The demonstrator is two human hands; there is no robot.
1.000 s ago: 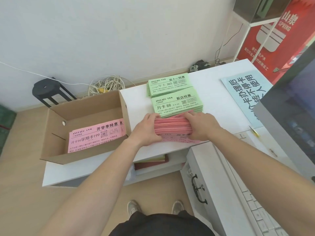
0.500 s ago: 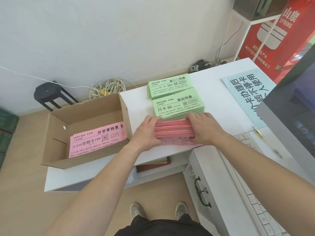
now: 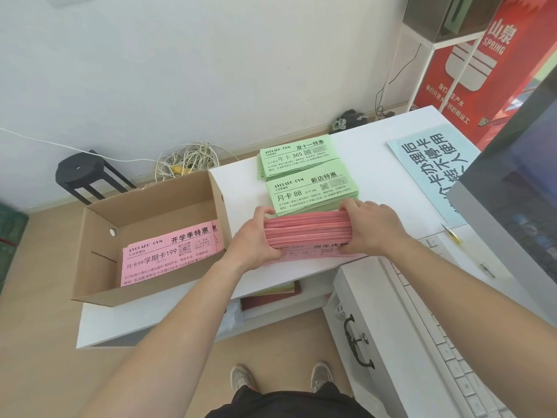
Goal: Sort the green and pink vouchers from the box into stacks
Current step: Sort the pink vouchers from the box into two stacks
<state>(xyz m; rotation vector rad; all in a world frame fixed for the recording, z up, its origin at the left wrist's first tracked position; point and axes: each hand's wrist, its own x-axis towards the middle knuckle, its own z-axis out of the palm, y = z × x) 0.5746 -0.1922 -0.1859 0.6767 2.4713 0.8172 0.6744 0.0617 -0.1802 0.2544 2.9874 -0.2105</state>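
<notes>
Both hands, left point(image 3: 252, 241) and right point(image 3: 371, 227), clamp the pink stack point(image 3: 309, 232), squaring it; next, probably fetching the box's point(image 3: 99, 267) pink vouchers point(image 3: 168, 259).

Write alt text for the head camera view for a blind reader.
The left hand and right hand grip a thick pink bundle at a white table, near two green stacks; more pink vouchers lie in a cardboard box.

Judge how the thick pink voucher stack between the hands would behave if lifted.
Likely hefty for its size: the pink stack is thick, and both the left hand and right hand grip its ends. Its edges look uneven, so loose sheets could probably fan or slide out. Thin paper would likely sag mid-span unless squeezed.
</notes>
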